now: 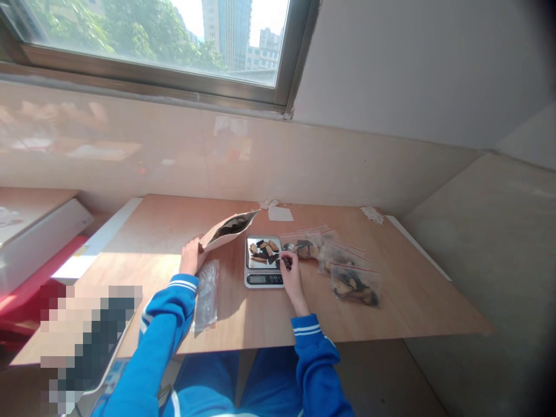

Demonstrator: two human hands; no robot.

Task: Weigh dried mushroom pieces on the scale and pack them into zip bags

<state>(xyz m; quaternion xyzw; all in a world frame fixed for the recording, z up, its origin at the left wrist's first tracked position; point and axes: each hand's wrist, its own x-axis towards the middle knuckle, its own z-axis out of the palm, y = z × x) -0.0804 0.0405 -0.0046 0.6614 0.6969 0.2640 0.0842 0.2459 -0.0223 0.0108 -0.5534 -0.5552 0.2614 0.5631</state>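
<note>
My left hand (191, 256) grips the lower left corner of a brown paper bag (229, 227), which leans with its mouth open and dark pieces inside. A digital kitchen scale (264, 279) stands right of the bag. On its plate lie several dried dark-and-tan slices (263, 250), perhaps dried mushroom. My right hand (292, 267) is at the plate's right edge, its fingers closed around a dark dried piece (284, 263). Beneath my left wrist lies a stack of clear plastic bags (207, 295), flat on the table.
Several filled zip bags (355, 285) of similar pieces lie right of the scale. A white paper (280, 214) and crumpled tissue (372, 215) lie at the table's back, by the wall. A red stool (26, 295) and another table (39, 214) stand left.
</note>
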